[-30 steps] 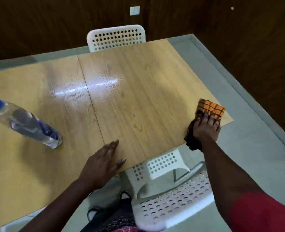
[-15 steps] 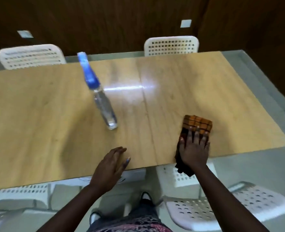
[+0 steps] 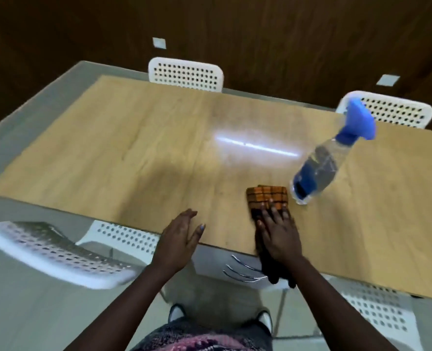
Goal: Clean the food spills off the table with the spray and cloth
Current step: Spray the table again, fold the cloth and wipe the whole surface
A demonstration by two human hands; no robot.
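Observation:
An orange checked cloth [image 3: 266, 198] lies on the wooden table [image 3: 138, 158] near its front edge, its dark end hanging over the edge. My right hand [image 3: 279, 235] presses flat on the cloth with straight fingers. My left hand [image 3: 182, 239] rests flat on the table's front edge, to the left of the cloth. A clear spray bottle [image 3: 321, 171] with a blue trigger head stands just right of the cloth. No spills show on the blurred tabletop.
White perforated chairs stand around the table: two at the far side [image 3: 184, 74] [image 3: 387, 111], one at the near left [image 3: 55, 252], one under the front edge [image 3: 379, 315]. Dark wood panelling lines the walls. The floor is grey.
My right hand has slid the cloth leftwards along the front edge, from the table's right corner to beside the spray bottle. My view has swung left. My left hand stays on the edge.

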